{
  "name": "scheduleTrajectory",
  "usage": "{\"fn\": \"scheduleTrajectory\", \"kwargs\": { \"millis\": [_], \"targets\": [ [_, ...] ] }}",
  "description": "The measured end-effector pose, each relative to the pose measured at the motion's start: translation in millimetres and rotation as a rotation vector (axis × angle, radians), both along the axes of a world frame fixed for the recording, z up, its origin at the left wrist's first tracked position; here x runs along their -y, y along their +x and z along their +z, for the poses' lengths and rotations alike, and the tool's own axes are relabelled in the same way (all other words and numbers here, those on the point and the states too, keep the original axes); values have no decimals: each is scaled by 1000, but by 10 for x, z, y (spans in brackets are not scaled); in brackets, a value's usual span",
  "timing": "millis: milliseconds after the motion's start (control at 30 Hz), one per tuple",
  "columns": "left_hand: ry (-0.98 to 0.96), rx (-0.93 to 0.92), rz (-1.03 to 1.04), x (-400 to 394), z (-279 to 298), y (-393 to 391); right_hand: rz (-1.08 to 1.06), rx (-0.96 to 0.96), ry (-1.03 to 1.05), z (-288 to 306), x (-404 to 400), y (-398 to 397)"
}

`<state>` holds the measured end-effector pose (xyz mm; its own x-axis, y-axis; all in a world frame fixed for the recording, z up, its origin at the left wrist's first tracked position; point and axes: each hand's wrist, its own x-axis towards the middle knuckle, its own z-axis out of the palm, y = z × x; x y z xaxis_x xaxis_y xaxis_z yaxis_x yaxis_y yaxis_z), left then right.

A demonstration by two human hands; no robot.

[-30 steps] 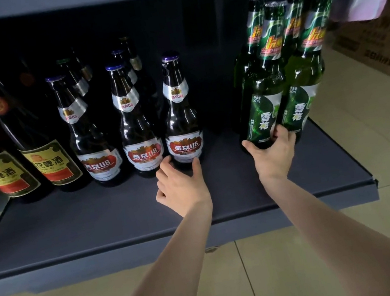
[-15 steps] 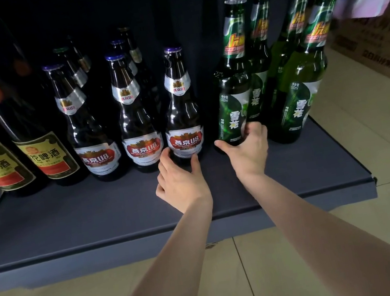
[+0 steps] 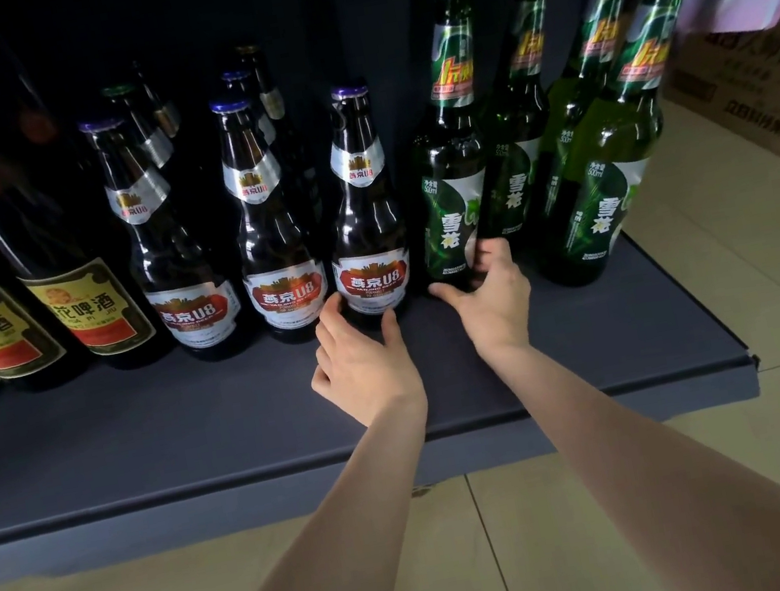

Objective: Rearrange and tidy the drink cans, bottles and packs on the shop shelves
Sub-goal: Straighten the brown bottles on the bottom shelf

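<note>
Nearest us runs the front edge of the dark grey shelf (image 3: 203, 489), with beige floor tiles (image 3: 599, 519) below it and a broad bare strip of shelf between that edge and the bottles. Our left hand (image 3: 364, 367) cups the base of the rightmost brown Yanjing U8 bottle (image 3: 365, 226), thumb on its right side and fingers on its left. Just right of it, our right hand (image 3: 495, 300) grasps the foot of a green Snow beer bottle (image 3: 450, 191), thumb to the left and fingers wrapped round the right side. A narrow gap separates the two bottles. Left of them stand two more U8 bottles (image 3: 277, 242) in the front row, then two tall dark bottles with yellow labels (image 3: 82, 307). Right of the held green one stand three more green bottles (image 3: 613, 151), the last near the shelf's right end. Behind the front U8 row, further bottles (image 3: 259, 99) recede into shadow. Far right, a cardboard box (image 3: 759, 94) sits on the floor.
</note>
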<state>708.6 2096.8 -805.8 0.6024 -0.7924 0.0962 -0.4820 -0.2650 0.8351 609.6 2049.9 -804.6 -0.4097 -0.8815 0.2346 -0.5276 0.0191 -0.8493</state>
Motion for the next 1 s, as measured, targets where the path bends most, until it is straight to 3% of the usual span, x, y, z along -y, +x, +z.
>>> {"fn": "scheduleTrajectory", "kwargs": {
  "millis": [367,700,867,1000],
  "targets": [
    [-22,-1,6,-3,-26,13,-91,-47,71,77,259,268],
    [-17,32,27,10,-48,-10,-99,42,33,61,435,280],
    [-14,29,27,11,-38,-20,-171,118,-72,38,207,57],
    [-9,31,25,10,-34,-19,-261,62,-57,113,191,-190]
  ]
}}
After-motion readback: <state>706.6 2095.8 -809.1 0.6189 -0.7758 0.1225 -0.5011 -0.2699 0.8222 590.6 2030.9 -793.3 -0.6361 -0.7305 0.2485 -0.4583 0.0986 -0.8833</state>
